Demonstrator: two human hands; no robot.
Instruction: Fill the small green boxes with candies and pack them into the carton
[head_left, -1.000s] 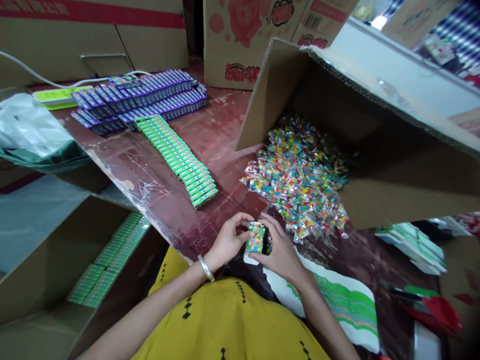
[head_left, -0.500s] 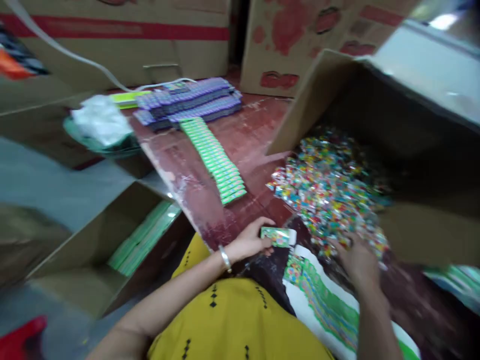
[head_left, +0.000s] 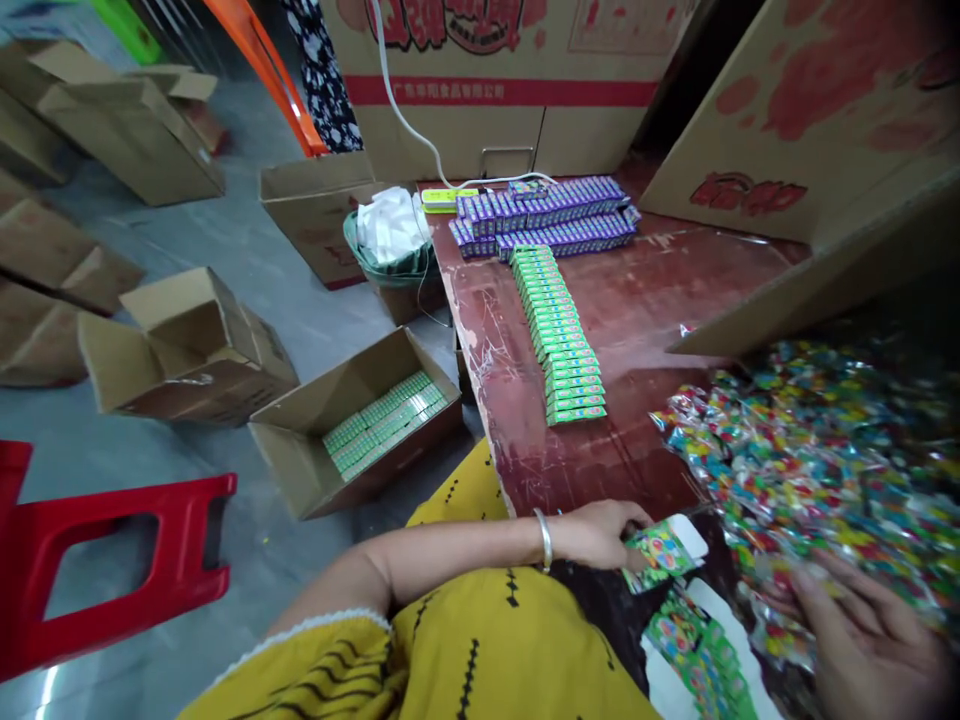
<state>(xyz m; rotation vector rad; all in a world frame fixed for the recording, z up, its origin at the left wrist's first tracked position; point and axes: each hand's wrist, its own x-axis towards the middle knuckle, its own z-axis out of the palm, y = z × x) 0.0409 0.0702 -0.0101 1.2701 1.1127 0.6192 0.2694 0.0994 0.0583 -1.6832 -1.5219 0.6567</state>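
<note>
My left hand (head_left: 600, 535) is closed on a small green printed box (head_left: 664, 550), whose white end flap stands open toward the right. At the near edge of a heap of wrapped candies (head_left: 810, 460), my right hand (head_left: 870, 630) pinches a wrapped candy (head_left: 780, 575) between thumb and fingers; blur hides how many pieces it has. Below the held box lies a row of overlapping green cartons (head_left: 694, 640) with white flaps, running off the bottom of the view.
On the red-brown table (head_left: 637, 460), a row of green boxes (head_left: 559, 330) leads to stacked purple boxes (head_left: 547, 220). A carton (head_left: 750, 310) surrounds the candies. Left on the floor are a box of green packs (head_left: 300, 460), open cartons (head_left: 187, 350) and a red stool (head_left: 120, 500).
The view has swung left, showing more floor. My left hand still holds the green box, now with its flap more visible. My right hand has come away from the heap's surface with candy.
</note>
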